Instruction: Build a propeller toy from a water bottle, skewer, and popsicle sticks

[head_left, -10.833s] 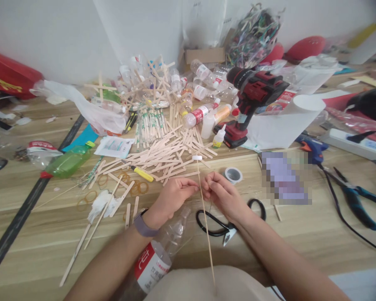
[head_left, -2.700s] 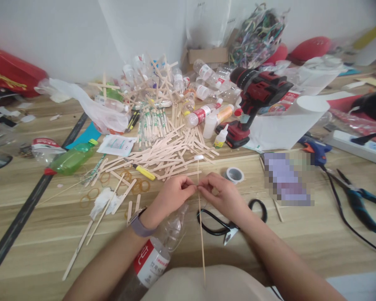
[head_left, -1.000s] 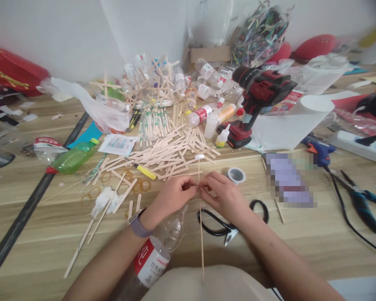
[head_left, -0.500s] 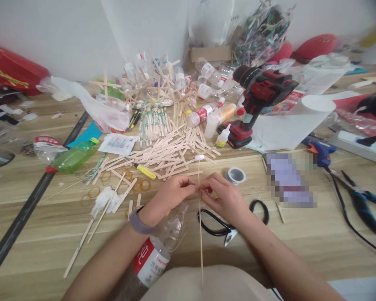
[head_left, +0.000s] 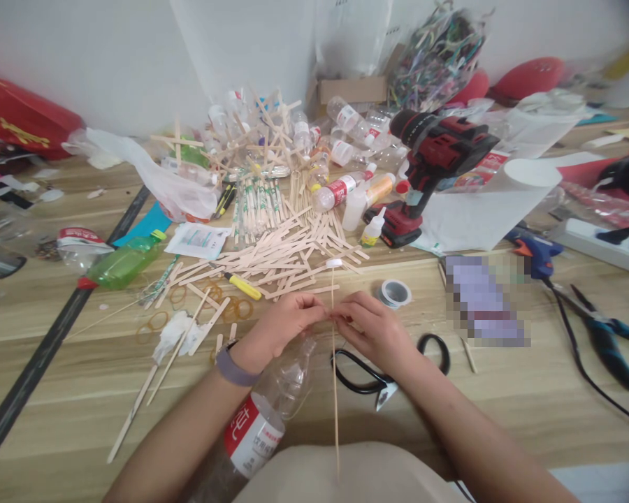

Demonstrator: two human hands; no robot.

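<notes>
A thin wooden skewer (head_left: 336, 405) runs away from my body, with a white bottle cap (head_left: 334, 263) at its far end. The fingertips of my left hand (head_left: 293, 321) are pinched at the skewer from the left. From the other side my right hand (head_left: 372, 325) pinches at the same spot; any fine thread between the fingertips is too small to make out. Under my left forearm lies a clear plastic bottle (head_left: 262, 433) with a red and white label. Black-handled scissors (head_left: 364, 377) rest partly beneath my right wrist.
Ahead lie a heap of craft sticks (head_left: 272, 255), a yellow cutter (head_left: 242, 286) and a small grey spool (head_left: 395, 293). A red cordless drill (head_left: 419, 175) stands behind a glue bottle (head_left: 373, 229). Pliers (head_left: 608, 342) and a glue gun (head_left: 537, 251) lie right; a green bottle (head_left: 126, 262) lies left.
My right hand's fingers have straightened and come closer together at the skewer. My left hand has barely shifted; the skewer and cap stay in place.
</notes>
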